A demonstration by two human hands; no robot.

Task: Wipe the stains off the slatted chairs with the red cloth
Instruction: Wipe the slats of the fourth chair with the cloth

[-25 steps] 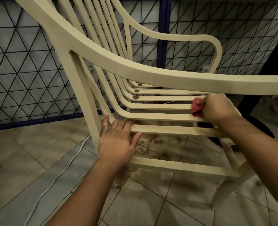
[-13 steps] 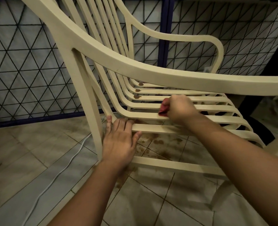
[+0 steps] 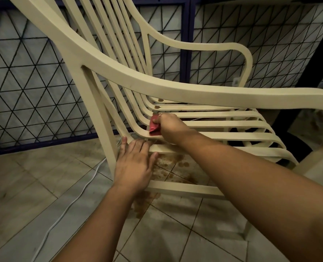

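Observation:
A cream slatted chair point(image 3: 175, 87) fills the view, seen from its side under the near armrest. My right hand point(image 3: 171, 127) reaches under that armrest and grips the bunched red cloth point(image 3: 154, 127), pressing it on a seat slat where the slats curve up into the backrest. Brown stains point(image 3: 158, 106) mark the slats just beyond the cloth. My left hand point(image 3: 133, 165) lies flat with straight fingers on the nearest seat slat beside the chair's rear leg.
Brown spots point(image 3: 174, 167) stain the tiled floor under the seat. A white cable point(image 3: 62, 214) runs across the floor at the left. A blue-framed wire mesh fence point(image 3: 34, 91) stands behind the chair. A dark post point(image 3: 308, 82) rises at the right.
My right hand has slid the red cloth leftwards along the seat slats, from the front of the seat to the curve by the backrest. My left hand stays on the near slat.

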